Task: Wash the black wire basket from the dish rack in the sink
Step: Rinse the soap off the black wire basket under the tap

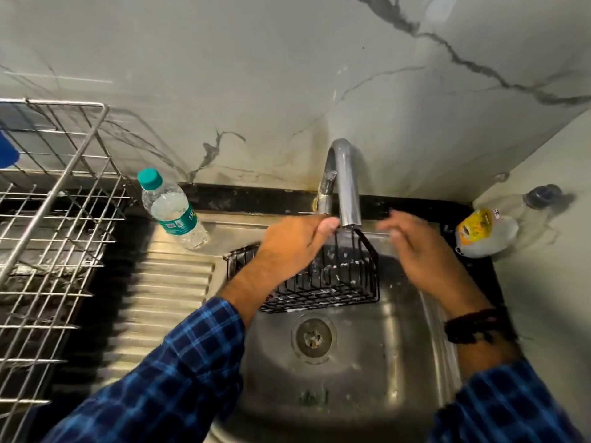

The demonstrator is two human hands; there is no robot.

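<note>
The black wire basket (339, 279) is held over the steel sink (367, 388), right under the spout of the chrome tap (347, 190). My left hand (294, 244) grips the basket's upper rim from the left, thumb near the spout. My right hand (419, 251) hovers just right of the basket with straight, blurred fingers and holds nothing. The steel dish rack (57, 225) stands on the counter at the left.
A plastic water bottle (171, 209) with a teal cap stands on the ribbed drainboard (166, 302). A yellow-labelled bottle (486, 233) lies in the right corner against the marble wall. The drain (312, 337) sits below the basket.
</note>
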